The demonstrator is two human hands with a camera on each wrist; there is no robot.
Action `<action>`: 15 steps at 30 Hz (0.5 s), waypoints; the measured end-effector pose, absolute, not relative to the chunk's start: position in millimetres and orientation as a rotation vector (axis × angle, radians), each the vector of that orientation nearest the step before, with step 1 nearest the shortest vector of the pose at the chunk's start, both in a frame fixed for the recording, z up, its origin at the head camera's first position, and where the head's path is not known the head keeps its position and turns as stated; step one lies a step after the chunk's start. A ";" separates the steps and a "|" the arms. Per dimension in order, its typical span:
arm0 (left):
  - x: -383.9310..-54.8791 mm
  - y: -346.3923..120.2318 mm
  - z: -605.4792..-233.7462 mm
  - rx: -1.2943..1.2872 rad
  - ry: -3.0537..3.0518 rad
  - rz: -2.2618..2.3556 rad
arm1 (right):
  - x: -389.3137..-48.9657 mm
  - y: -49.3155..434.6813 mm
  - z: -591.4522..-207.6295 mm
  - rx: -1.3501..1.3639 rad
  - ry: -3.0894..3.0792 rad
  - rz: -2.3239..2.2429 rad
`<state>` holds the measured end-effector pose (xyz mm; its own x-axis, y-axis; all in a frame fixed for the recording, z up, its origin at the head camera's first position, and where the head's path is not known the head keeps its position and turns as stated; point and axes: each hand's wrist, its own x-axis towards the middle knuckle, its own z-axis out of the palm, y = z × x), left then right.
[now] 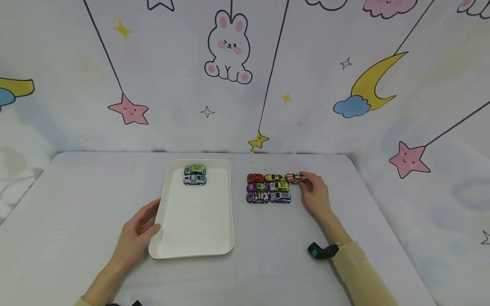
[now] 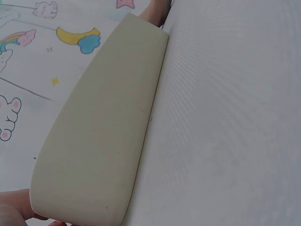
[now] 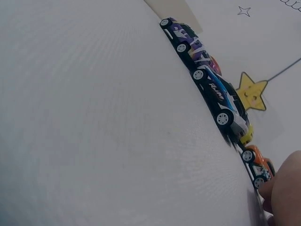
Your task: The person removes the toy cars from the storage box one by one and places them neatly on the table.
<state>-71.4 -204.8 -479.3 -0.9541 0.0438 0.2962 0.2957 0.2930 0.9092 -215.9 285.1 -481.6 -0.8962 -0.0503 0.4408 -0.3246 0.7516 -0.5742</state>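
Observation:
My left hand point(image 1: 134, 233) holds the left side of a white rectangular tray point(image 1: 195, 229), thumb at the rim and fingers further back. The left wrist view shows the tray's outer wall point(image 2: 99, 127) with fingertips at its lower end. Inside the tray, a green toy car point(image 1: 195, 170) and a white toy car point(image 1: 195, 179) sit side by side near the back. My right hand point(image 1: 317, 194) pinches the right end of an orange-and-white toy car point(image 1: 293, 178), low at the table, at the end of the back row.
Other toy cars stand grouped right of the tray: red point(image 1: 255, 178), yellow point(image 1: 274, 178), purple-green point(image 1: 257, 187), yellow-green point(image 1: 279, 187), purple-white point(image 1: 257, 197) and silver-blue point(image 1: 280, 197). White cloth covers the table point(image 1: 264, 263); a cartoon-printed backdrop point(image 1: 172, 76) rises behind it.

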 end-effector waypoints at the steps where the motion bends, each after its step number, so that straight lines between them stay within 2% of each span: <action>1: -71.5 -204.7 -479.1 -0.313 -2.342 -1.726 | -216.1 284.8 -481.3 0.285 -2.546 0.940; 9: -71.7 -205.1 -479.4 -0.325 -2.316 -1.748 | -216.1 284.9 -482.6 0.280 -2.509 0.953; 15: -71.8 -205.3 -479.8 -0.325 -2.312 -1.751 | -212.6 280.8 -481.9 0.334 -2.240 0.914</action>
<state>-71.8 -205.3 -479.8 -0.9505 0.0413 0.3079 0.3076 0.2645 0.9140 -212.6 280.8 -481.9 -0.7322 0.0193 0.6808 -0.4626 0.7195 -0.5180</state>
